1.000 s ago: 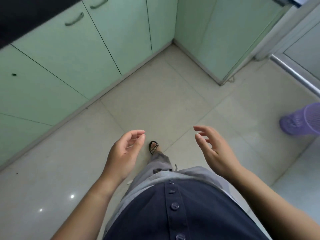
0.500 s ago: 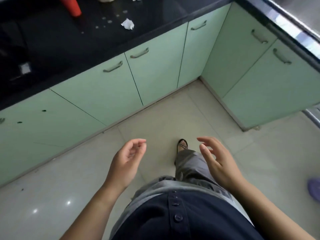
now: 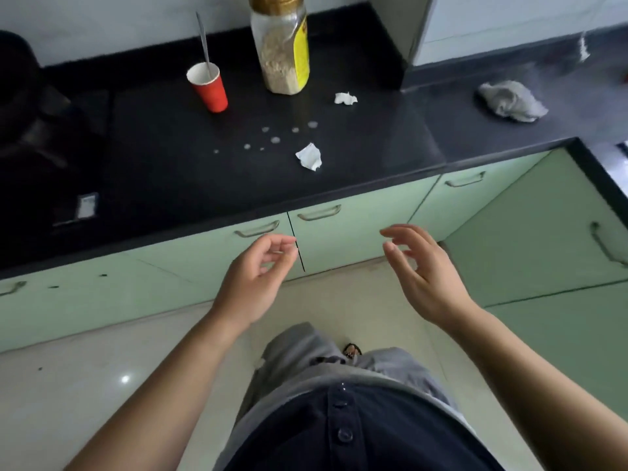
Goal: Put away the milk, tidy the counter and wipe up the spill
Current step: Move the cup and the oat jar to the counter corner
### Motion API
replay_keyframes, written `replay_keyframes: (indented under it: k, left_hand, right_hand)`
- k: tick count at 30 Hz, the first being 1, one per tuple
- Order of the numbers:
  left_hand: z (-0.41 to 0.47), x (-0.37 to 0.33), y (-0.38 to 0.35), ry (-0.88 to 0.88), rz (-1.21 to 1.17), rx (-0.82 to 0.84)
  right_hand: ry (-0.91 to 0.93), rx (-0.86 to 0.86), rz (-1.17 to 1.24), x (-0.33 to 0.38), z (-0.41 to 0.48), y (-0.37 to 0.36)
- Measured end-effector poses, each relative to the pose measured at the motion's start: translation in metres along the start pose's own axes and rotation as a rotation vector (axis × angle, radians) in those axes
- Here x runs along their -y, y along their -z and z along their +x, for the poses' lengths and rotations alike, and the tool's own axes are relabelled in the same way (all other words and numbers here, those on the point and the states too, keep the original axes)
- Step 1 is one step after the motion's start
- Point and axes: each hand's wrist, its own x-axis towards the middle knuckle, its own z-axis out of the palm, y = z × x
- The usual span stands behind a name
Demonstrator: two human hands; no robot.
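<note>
Black stone counter (image 3: pixel 373 158) runs above pale green cupboards (image 3: pixel 356 229), and most of the mess sits on it untouched. White drops of the spill (image 3: pixel 275 140) dot the middle, with one crumpled paper (image 3: pixel 309 157) just beside them and another (image 3: pixel 345 98) nearer the tall jar (image 3: pixel 283 49). A red cup (image 3: pixel 208 86) with a spoon (image 3: pixel 204 39) in it stands left of the jar. A grey cloth (image 3: pixel 511 100) lies well apart, on the right-hand stretch of counter. No milk carton shows — whether it is already put away, I cannot tell. Left hand (image 3: pixel 253 283) and right hand (image 3: pixel 426 273) hang in front of the cupboards, fingers loosely curled, half open, holding nothing. By my reckoning the tidying and wiping are all yet to do.
</note>
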Motion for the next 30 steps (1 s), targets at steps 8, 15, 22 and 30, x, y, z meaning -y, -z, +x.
replay_keyframes:
  k: [8, 15, 22, 30]
  left_hand:
    - [0.155, -0.024, 0.07, -0.125, 0.28, -0.064]
    - [0.294, -0.056, 0.147, -0.215, 0.437, -0.125]
    - [0.376, -0.044, 0.199, -0.122, 0.573, -0.133]
    - [0.434, -0.006, 0.204, 0.02, 0.712, -0.128]
  right_hand:
    - [0.158, 0.046, -0.061, 0.042, 0.173, -0.006]
    - [0.336, -0.038, -0.092, 0.102, 0.327, -0.005]
    - [0.418, -0.077, -0.197, 0.153, 0.442, -0.002]
    - [0.408, 0.026, -0.439, 0.158, 0.528, -0.022]
